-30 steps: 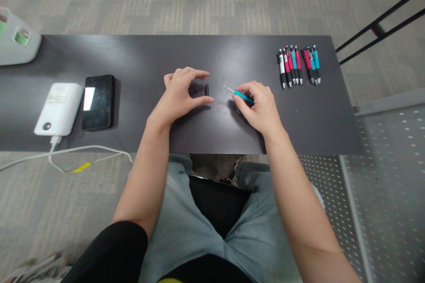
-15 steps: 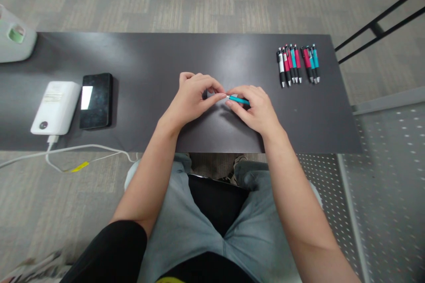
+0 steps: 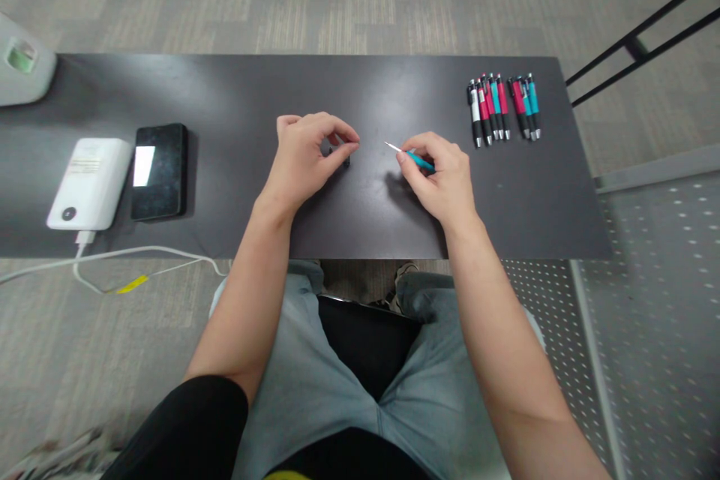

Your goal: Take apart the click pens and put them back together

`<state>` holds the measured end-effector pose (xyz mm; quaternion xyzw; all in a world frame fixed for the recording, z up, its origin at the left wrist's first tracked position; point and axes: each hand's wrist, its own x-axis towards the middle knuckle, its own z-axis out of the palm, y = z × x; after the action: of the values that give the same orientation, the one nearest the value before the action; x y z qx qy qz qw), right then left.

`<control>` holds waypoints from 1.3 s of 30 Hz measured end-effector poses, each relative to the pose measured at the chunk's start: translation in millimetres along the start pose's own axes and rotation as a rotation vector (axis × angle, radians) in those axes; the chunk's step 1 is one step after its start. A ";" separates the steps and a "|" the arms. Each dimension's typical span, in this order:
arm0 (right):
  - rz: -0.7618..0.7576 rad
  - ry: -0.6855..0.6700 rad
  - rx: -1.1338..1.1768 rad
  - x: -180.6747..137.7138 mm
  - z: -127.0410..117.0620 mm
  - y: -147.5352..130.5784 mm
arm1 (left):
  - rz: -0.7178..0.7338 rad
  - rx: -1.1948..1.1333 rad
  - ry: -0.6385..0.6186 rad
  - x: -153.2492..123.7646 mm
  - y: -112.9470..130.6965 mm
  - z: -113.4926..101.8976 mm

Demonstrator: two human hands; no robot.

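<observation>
My right hand (image 3: 442,169) is closed round a teal pen barrel (image 3: 421,161). A thin pale refill tip (image 3: 392,146) sticks out of the barrel's left end, pointing at my left hand. My left hand (image 3: 315,154) is held over the table with thumb and forefinger pressed together. Under its fingers shows a small dark piece (image 3: 347,161), mostly hidden. What the left fingertips pinch is too small to name. A gap separates the two hands.
Several pens (image 3: 488,109) in red, teal and white lie in a row at the right of the dark table (image 3: 236,97), with another small group (image 3: 526,106) beside them. On the left lie a black phone-like device (image 3: 160,172) and a white power bank (image 3: 90,184) with a cable.
My hands have come apart. The left one moved left, the right one slightly right with the teal barrel. The thin refill tip now shows at the barrel's end.
</observation>
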<state>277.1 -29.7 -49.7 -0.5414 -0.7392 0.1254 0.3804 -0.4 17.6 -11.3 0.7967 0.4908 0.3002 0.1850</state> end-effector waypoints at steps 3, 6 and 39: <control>-0.008 0.012 0.022 -0.1 0.9 0.1 | -0.011 0.033 -0.009 -1.0 2.3 6.6; -0.009 0.009 0.023 0.3 0.3 -1.1 | -0.014 0.040 -0.021 -0.9 4.1 13.2; -0.005 -0.004 0.002 0.6 -0.9 -3.5 | 0.027 0.005 -0.086 -2.9 7.0 20.7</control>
<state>275.1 -30.7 -46.7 -0.5388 -0.7413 0.1266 0.3798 16.9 11.8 -23.5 0.8158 0.4726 0.2668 0.1998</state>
